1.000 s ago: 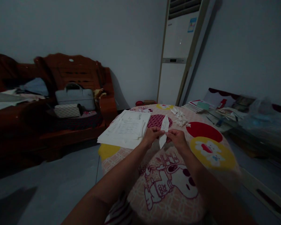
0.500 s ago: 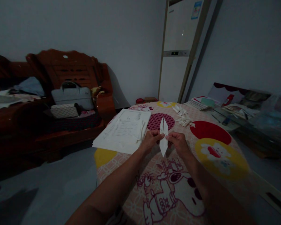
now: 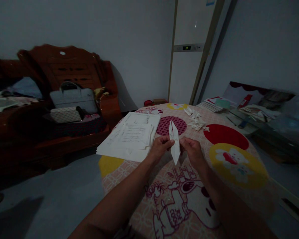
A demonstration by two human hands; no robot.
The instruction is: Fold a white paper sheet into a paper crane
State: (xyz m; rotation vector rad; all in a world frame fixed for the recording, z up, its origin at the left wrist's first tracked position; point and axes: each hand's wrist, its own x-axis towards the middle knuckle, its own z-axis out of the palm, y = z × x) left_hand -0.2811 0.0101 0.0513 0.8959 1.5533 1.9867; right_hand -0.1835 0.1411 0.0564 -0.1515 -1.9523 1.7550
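A narrow strip of folded white paper (image 3: 174,151), pointed at both ends and slit at the far tip, is held up over the table. My left hand (image 3: 160,148) pinches its left side, with the thumb lying on the front face. At the right edge, my right hand (image 3: 192,152) grips it with bent fingers that are partly hidden behind the paper. Left of my hands lies a stack of white sheets (image 3: 117,153), with smaller printed pages (image 3: 136,136) on top. Beyond my right hand sits a heap of small folded paper pieces (image 3: 196,119).
A patterned cloth (image 3: 129,171) covers the round table. To the right, a glass-topped surface (image 3: 257,124) bears papers and a plastic bag. On the left, a wooden chair (image 3: 72,61) holds a grey bag (image 3: 73,99). A tall white cabinet unit (image 3: 185,73) stands in the corner.
The folded paper has tilted slightly, its far tip leaning left. My right thumb has slid from its front face to the right edge. The view has dipped a little.
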